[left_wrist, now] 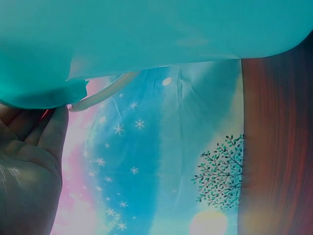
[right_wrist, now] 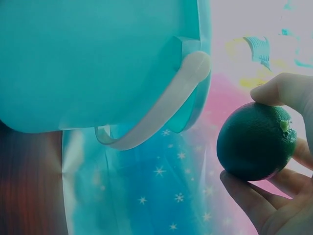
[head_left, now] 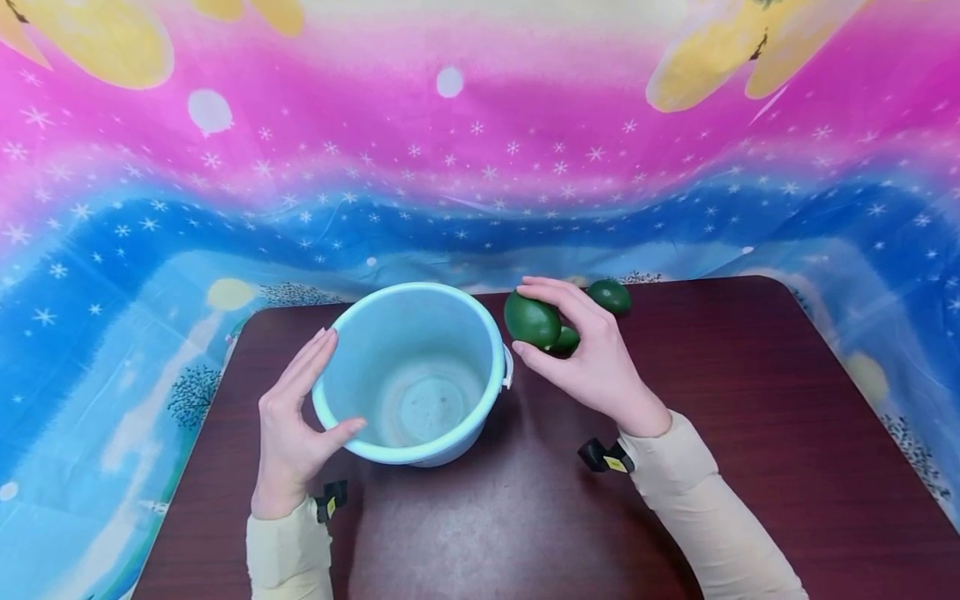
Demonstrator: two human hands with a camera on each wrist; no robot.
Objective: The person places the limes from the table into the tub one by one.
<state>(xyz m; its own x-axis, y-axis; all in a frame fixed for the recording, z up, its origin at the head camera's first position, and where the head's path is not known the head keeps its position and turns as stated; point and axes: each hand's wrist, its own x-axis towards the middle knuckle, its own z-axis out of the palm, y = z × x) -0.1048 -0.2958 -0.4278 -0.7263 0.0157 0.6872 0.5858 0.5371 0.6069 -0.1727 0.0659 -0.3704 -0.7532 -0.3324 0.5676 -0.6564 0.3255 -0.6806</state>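
Right hand (head_left: pixel 588 354): grasping, with the held lime (head_left: pixel 531 319) pinched between thumb and fingertips.
Left hand (head_left: pixel 296 417): grasping the light-blue bucket (head_left: pixel 408 329) at its near-left side, thumb over the rim, fingers extended along the outside; the left wrist view shows fingertips just under the lip.
Held lime: dark green and glossy, outside the bucket, just to the right of its rim with a gap between; in the right wrist view its pale stem end shows.
Bucket: plastic, left of the middle of the worktop (head_left: pixel 465 533), mouth turned up, round bottom visible inside.
Bucket handle: the pale handle (right_wrist: pixel 156 112) hangs down outside the wall from its mount below the rim.
Second lime (head_left: pixel 567 340): behind the held one and the thumb, only partly visible.
Third lime (head_left: pixel 611 296): beyond the right hand, near the back edge.
Sleeves: a cream sleeve (head_left: pixel 288 546) on each arm, with a black wrist device (head_left: pixel 606 456) bearing a yellow label at each cuff.
Worktop: dark reddish-brown, wood-grained, shiny toward the near side.
Backdrop: a printed cloth (head_left: pixel 465 175) around the back and sides, pink above blue, with white snowflakes, yellow shapes and small trees.
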